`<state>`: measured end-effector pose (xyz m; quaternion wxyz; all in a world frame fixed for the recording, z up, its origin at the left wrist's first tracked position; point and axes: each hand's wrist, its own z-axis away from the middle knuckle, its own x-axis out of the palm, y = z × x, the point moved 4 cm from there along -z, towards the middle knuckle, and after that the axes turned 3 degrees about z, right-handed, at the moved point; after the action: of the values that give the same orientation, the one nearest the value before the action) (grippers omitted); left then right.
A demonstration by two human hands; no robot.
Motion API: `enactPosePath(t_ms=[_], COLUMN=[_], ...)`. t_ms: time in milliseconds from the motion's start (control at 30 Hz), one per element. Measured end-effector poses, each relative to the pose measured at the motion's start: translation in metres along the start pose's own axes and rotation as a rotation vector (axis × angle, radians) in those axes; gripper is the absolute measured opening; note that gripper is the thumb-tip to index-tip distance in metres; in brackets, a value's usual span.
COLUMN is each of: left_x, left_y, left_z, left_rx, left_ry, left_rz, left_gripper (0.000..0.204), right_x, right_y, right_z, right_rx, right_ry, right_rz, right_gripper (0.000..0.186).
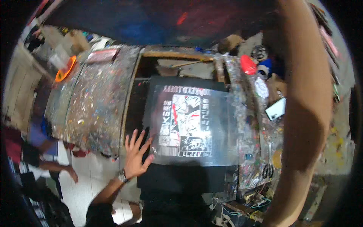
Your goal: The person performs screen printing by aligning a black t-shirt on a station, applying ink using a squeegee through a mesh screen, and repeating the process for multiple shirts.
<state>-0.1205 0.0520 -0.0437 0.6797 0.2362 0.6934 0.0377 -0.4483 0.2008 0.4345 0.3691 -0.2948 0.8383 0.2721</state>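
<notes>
The paint-spattered desk (94,98) carries a black garment (181,178) topped by a clear film (196,125) bearing a black, white and red comic print. The left hand (136,155) presses flat, fingers spread, on the film's lower-left corner, apparently smoothing it; aligning it squarely seems next. The right arm rises out of view, so its hand cannot be judged.

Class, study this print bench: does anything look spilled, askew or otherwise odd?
Dried paint spatter covers the work table all around the black shirt. The printed transfer film lies roughly square, the left hand flat at its corner. The right arm reaches up out of frame.
</notes>
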Motion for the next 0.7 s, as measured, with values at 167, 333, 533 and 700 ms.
enactPosePath(t_ms=[167,333,533,700], left_x=[0.016,-0.158,-0.109,-0.023], left_y=[0.136,0.123,0.02,-0.005], left_z=[-0.084,-0.055,0.015,0.052], left_rx=[-0.039,-0.14,-0.174,-0.03], left_ry=[0.05,0.974,0.264,0.317], left_rz=[0.543,-0.285,-0.276,-0.115], left_gripper=[0.057,0.065,0.049,0.05], right_x=[-0.003,0.005,0.09,0.186], right_y=[-0.027,-0.109,-0.208,-0.237], right_z=[0.068,0.154,0.34,0.391], right_rx=[0.226,0.175,0.081,0.135], right_ry=[0.152,0.245,-0.061,-0.544], right_rz=[-0.034,-0.127,-0.123,-0.402], right_gripper=[0.079,0.068,0.057,0.047])
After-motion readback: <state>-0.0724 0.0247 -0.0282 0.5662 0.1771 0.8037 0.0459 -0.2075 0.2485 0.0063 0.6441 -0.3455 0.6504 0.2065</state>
